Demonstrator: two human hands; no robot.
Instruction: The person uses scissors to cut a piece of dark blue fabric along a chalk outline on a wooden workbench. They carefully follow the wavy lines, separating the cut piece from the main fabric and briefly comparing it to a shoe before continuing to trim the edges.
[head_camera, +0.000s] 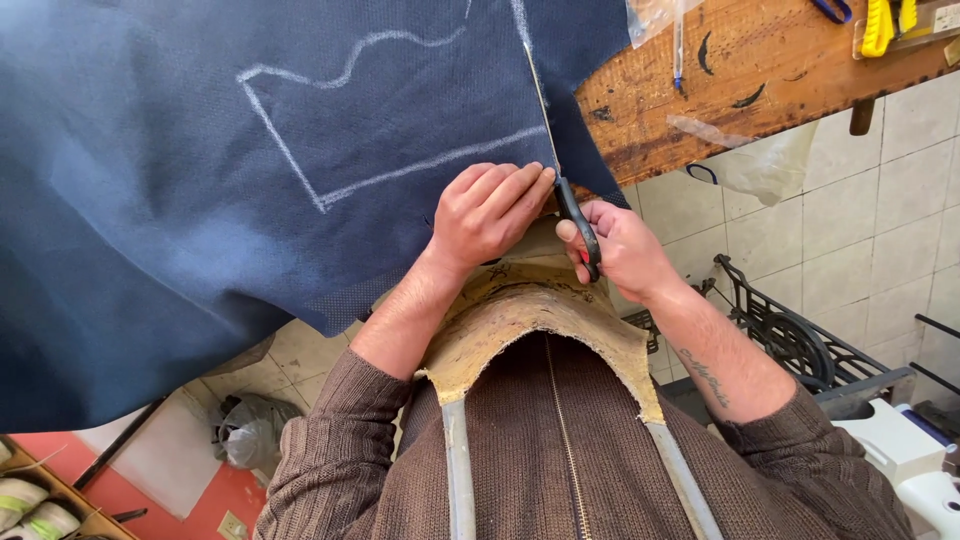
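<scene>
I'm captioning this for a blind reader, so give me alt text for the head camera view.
Seen from above, a person's right hand works black-handled scissors along a chalk line on dark blue fabric, while the left hand presses the cloth flat beside the blades. The fabric drapes over a worn wooden table above a tiled floor.

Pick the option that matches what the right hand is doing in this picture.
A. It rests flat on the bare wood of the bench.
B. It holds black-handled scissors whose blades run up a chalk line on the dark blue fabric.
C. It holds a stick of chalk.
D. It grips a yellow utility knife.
B: the right hand grips the scissors, blades lying along the chalk line on the dark blue fabric, which the left hand presses down.
</scene>
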